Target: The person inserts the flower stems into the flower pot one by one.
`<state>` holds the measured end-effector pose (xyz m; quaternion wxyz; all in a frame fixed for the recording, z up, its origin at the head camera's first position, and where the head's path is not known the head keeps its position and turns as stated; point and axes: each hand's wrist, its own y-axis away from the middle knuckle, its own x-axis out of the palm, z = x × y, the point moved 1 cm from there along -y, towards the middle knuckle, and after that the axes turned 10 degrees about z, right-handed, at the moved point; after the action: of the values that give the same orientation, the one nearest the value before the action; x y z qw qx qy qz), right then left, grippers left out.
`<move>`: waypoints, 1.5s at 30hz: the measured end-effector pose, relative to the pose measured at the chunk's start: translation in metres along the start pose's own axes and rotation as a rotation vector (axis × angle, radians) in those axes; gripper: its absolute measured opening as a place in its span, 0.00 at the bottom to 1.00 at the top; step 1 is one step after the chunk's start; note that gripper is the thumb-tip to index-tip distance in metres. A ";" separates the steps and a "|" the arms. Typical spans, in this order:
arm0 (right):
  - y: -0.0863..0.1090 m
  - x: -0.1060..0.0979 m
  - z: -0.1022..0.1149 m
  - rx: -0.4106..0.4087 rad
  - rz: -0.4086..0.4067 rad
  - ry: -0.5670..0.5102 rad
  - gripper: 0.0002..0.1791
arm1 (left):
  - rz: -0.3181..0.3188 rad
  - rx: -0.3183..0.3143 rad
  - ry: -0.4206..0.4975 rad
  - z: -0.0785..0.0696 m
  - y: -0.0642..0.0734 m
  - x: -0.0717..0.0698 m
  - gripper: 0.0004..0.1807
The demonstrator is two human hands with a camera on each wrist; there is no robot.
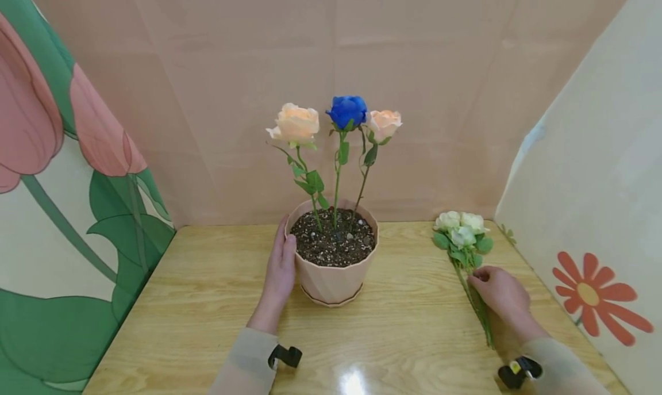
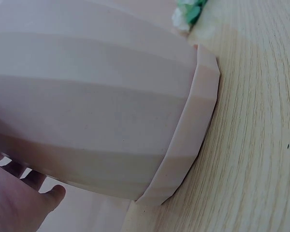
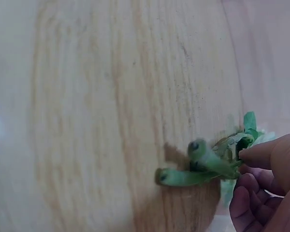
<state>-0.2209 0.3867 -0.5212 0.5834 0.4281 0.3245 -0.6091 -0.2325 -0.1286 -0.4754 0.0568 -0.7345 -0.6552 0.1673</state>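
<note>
Against the left side of the flowerpot (image 1: 336,281), I saw the left hand (image 1: 281,268) resting with its fingers straight along the wall. Well to the pot's right, over the worktop (image 1: 217,280), I had the right hand (image 1: 499,291) pinching the stems (image 3: 183,177) of a bunch of white flowers (image 1: 462,235), their lower ends reaching nearer the camera than the pot. I could not tell whether those stems were lifted off the wood. The pot stood upright on its saucer (image 2: 193,125), filled with dark soil (image 1: 336,250). I could see a peach rose (image 1: 297,123) over the pot's left half, a blue rose (image 1: 347,112) above its middle and a pale pink rose (image 1: 384,125) over its right half.
</note>
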 end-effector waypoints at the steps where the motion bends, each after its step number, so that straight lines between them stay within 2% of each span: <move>1: 0.000 0.000 0.000 0.004 -0.003 -0.002 0.20 | 0.001 0.000 0.000 0.000 0.000 0.000 0.32; 8: 0.005 -0.004 0.003 0.019 -0.052 -0.011 0.21 | 0.002 -0.003 0.004 0.001 -0.001 0.000 0.32; 14: 0.010 -0.006 0.008 -0.001 -0.079 -0.049 0.21 | 0.002 0.003 0.003 0.001 -0.001 0.000 0.32; 21: 0.011 -0.004 0.016 -0.132 -0.176 -0.101 0.18 | -0.001 0.006 0.003 0.001 -0.001 0.001 0.32; 26: 0.012 -0.007 0.024 -0.189 -0.233 -0.126 0.18 | -0.009 0.007 -0.006 0.002 -0.001 0.001 0.32; 31: 0.017 -0.015 0.034 -0.215 -0.241 -0.169 0.21 | -0.011 0.004 -0.010 0.001 -0.001 0.001 0.32; 38: 0.023 -0.026 0.052 -0.206 -0.242 -0.217 0.25 | -0.007 0.004 -0.011 0.000 0.000 0.000 0.32; 45: 0.030 -0.039 0.075 -0.262 -0.307 -0.256 0.21 | -0.011 0.003 -0.016 0.001 0.000 0.000 0.32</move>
<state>-0.2042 0.3327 -0.4516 0.5708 0.2136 0.3852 -0.6929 -0.2325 -0.1284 -0.4767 0.0536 -0.7296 -0.6592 0.1738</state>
